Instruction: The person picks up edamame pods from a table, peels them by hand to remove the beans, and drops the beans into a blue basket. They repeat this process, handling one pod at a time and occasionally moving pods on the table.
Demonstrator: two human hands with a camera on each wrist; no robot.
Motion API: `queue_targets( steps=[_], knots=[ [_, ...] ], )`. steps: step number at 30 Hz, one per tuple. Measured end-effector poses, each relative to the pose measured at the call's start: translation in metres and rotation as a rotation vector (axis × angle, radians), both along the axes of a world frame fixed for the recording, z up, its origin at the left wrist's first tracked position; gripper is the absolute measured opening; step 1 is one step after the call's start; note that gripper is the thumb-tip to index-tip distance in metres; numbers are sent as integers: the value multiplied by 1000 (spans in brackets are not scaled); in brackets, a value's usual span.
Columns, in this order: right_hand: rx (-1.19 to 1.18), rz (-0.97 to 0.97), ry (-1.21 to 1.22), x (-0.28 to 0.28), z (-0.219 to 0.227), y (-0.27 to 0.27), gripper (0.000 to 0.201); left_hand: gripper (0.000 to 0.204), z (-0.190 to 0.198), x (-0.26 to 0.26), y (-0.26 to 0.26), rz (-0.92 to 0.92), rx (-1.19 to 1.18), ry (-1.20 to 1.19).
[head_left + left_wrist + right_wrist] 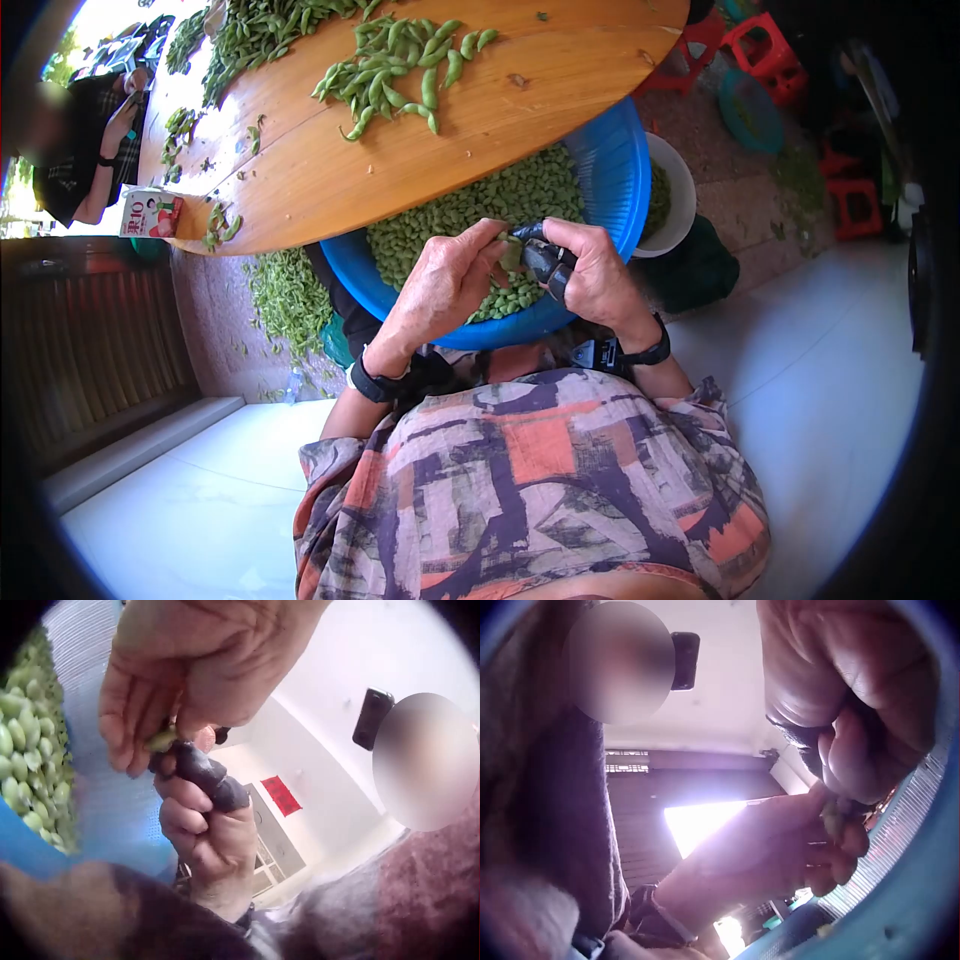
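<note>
My left hand (440,290) pinches a green edamame pod (512,254) between thumb and fingertips, above a blue tub (622,160) of shelled green beans (480,210). At the pod's other end is my right hand (598,282), its thumb and a finger wrapped in black coverings (545,265), gripping it with curled fingers. In the left wrist view the pod (160,741) shows between the left fingertips, right at the dark-wrapped right thumb (199,769). In the right wrist view part of the pod (831,823) shows at the fingertips; the rest is hidden.
Whole pods (400,65) lie piled on the wooden table (520,110), which overhangs the tub. A white bucket (680,190) stands right of the tub. Empty-looking husks (290,300) heap on the floor at left. A carton (150,212) stands at the table edge; another person (90,150) sits beyond.
</note>
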State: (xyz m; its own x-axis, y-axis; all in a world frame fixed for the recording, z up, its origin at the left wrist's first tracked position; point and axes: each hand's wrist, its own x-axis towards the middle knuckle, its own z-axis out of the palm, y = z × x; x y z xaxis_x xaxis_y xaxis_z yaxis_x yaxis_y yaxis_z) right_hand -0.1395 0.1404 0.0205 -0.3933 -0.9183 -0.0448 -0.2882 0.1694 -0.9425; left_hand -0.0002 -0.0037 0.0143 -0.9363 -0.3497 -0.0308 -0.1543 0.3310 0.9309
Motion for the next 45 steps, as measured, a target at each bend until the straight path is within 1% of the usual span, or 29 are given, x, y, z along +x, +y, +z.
queue_targets(
  steps=[1, 2, 3, 4, 5, 6, 7, 9, 11, 13, 16, 18, 23, 25, 27, 28, 30, 31, 32, 33, 34, 36, 37, 39, 40, 42, 43, 44, 45],
  knots=[
    [0, 2, -1, 1, -1, -1, 9, 20, -1, 1, -1, -12, 97, -42],
    [-50, -20, 97, 3, -4, -3, 12, 20, -2, 1, -1, -11, 97, -42],
    [-99, -43, 195, 4, -6, -4, 15, 24, -3, 0, 0, 44, 287, -83],
    [-98, -43, 195, 8, -8, -6, 15, 28, -4, -1, 2, 98, 478, -124],
    [-108, -81, 290, 14, -11, -7, 21, 28, -6, -2, 3, 98, 478, -124],
    [-117, -119, 384, 20, -13, -9, 27, 30, -8, -3, 5, 138, 663, -46],
    [-115, -118, 384, 26, -15, -11, 27, 32, -11, -4, 6, 179, 848, 33],
    [-238, -192, 463, 35, -18, -15, 23, 33, -17, -4, 8, 192, 880, 67],
    [-230, -171, 453, 37, -21, -16, 29, 34, -24, -5, 9, 237, 843, 140],
    [-136, -100, 467, 38, -21, -18, 37, 35, -31, -6, 10, 279, 878, 145],
    [-158, -123, 512, 38, -25, -23, 39, 34, -33, -10, 13, 309, 997, 205],
    [-164, -133, 517, 38, -27, -24, 38, 35, -29, -18, 22, 480, 1087, 241],
    [-205, -129, 533, 36, -33, -26, 37, 35, -40, -16, 21, 482, 1125, 241],
    [-218, -157, 550, 36, -33, -27, 32, 34, -36, -17, 21, 481, 1132, 247],
    [-244, -201, 539, 34, -32, -29, 29, 34, -29, -23, 24, 550, 1214, 229],
    [-270, -247, 528, 33, -31, -29, 26, 34, -32, -23, 23, 547, 1216, 232],
    [-257, -274, 533, 32, -29, -27, 25, 29, -44, -20, 19, 410, 1278, 348],
    [-246, -301, 533, 32, -29, -27, 25, 29, -54, -17, 15, 408, 1277, 354],
    [-249, -300, 537, 32, -28, -28, 25, 28, -67, -13, 12, 312, 1383, 394],
    [-241, -297, 537, 32, -28, -28, 25, 27, -66, -12, 10, 213, 1488, 431],
    [-231, -294, 537, 33, -28, -27, 25, 27, -65, -13, 10, 212, 1488, 434],
    [-240, -294, 559, 33, -29, -27, 24, 22, -59, -16, 13, 340, 1370, 290],
    [-248, -296, 579, 34, -30, -27, 24, 22, -57, -18, 16, 341, 1371, 293],
    [-246, -287, 555, 32, -31, -27, 25, 14, -54, -23, 22, 483, 1435, 286],
    [-245, -280, 530, 32, -30, -27, 25, 14, -54, -21, 22, 482, 1436, 288],
    [-256, -281, 530, 30, -28, -28, 26, 9, -56, -18, 22, 348, 1610, 451],
    [-267, -280, 525, 30, -27, -28, 27, 9, -66, -17, 20, 346, 1611, 453],
    [-268, -279, 528, 29, -26, -27, 27, 9, -81, -16, 17, 279, 1572, 448],
    [-254, -265, 523, 28, -26, -25, 28, 9, -79, -17, 14, 214, 1531, 444]
  ],
)
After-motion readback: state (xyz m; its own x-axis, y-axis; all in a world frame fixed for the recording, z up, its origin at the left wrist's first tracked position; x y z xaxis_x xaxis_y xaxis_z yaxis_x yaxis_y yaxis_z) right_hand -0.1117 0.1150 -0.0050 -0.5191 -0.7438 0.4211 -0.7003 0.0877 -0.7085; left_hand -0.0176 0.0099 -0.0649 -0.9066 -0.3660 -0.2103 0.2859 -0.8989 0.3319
